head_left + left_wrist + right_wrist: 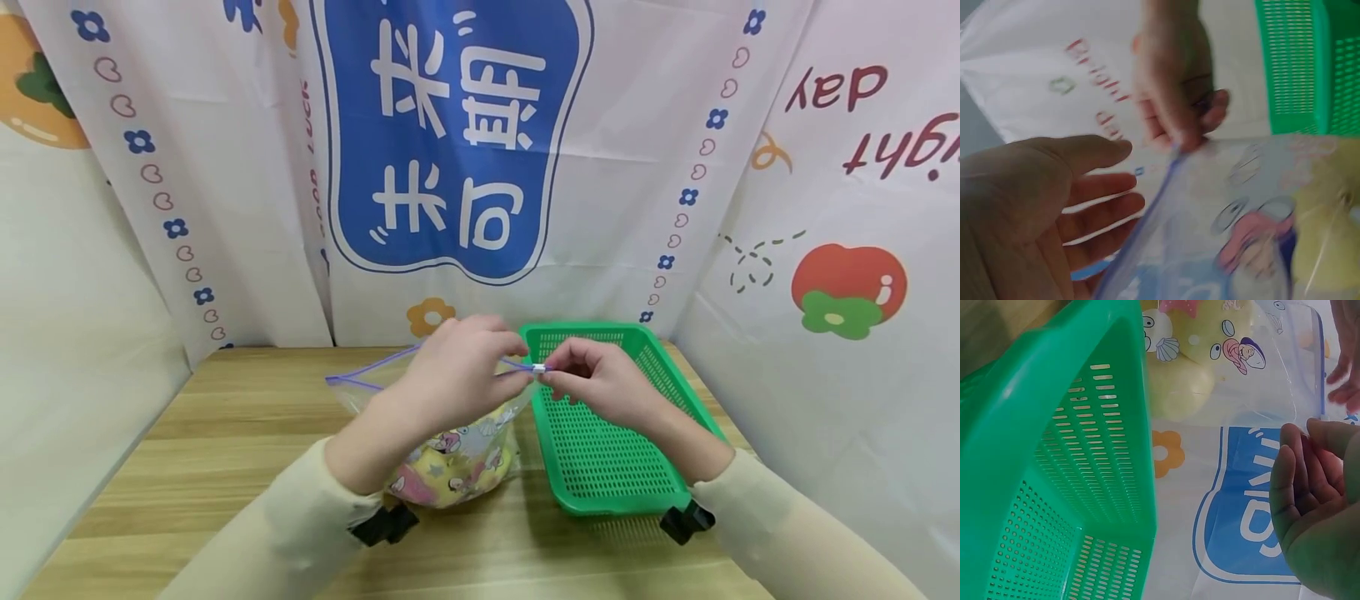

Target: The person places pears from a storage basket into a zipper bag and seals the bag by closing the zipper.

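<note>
A clear printed zip bag (468, 471) with purple closure edges stands on the table, left of the green basket. Yellow rounded contents (1179, 390) show through its plastic; their kind is unclear. My right hand (611, 387) pinches the bag's top right corner between thumb and index finger, by a small white slider (539, 368). Close to that corner, my left hand (453, 371) hovers over the bag's mouth. In the left wrist view, the left fingers (1107, 212) are spread loosely beside the purple edge and grip nothing. Towards the left end, the bag's mouth gapes.
The green plastic basket (622, 504) with slotted walls sits at the right, under my right forearm. Wooden tabletop (247, 433) extends to the left. Printed cloth (637, 167) hangs behind the table and along both sides.
</note>
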Available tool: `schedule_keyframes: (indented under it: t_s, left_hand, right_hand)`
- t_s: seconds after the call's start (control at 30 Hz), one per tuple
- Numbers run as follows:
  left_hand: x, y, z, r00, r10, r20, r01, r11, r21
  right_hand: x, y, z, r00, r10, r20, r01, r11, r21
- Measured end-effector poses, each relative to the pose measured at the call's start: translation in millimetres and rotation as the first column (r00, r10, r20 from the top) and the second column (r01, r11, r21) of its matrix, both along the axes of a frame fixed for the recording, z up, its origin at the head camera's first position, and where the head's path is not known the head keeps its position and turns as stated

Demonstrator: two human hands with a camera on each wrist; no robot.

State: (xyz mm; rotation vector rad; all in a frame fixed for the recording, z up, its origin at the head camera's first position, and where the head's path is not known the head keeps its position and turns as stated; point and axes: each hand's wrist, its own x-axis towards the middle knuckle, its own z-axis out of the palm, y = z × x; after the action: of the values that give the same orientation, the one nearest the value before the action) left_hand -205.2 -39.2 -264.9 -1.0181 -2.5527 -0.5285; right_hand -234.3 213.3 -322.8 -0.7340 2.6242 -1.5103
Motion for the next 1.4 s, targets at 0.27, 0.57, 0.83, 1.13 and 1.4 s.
schedule_keyframes:
  t_s: [0.27,0.57,0.83,1.13,1.4]
  left_hand:
    - [-19.5,20.9,-23.0,0.999,0.037,-0.028,-0.039,0.997,-0.074]
    - [-23.5,18.8,-25.4,0.998,0.007,-0.056,-0.008,1.000,-0.029]
    - [-23.5,-5.2,-23.1,0.998,0.055,-0.010,-0.056,0.998,-0.021]
    - [-20.9,-52.9,-26.2,0.965,0.130,0.229,-0.138,0.990,0.020]
    - [-16.8,-99.8,-36.1,0.944,0.177,0.280,-0.212,0.972,0.098]
  right_hand:
    - [0.1,-2.3,-0.6,1.000,0.013,-0.019,-0.013,1.000,0.005]
    - [1.2,-6.6,2.2,0.998,-0.025,-0.057,0.028,0.999,0.040]
    - [0.9,-6.9,4.6,0.998,-0.039,-0.055,0.043,0.997,0.071]
    - [1.3,-4.1,0.3,0.997,-0.052,-0.054,0.057,0.994,0.095]
    - [-0.9,-1.4,-2.9,0.998,-0.048,-0.050,0.053,0.994,0.096]
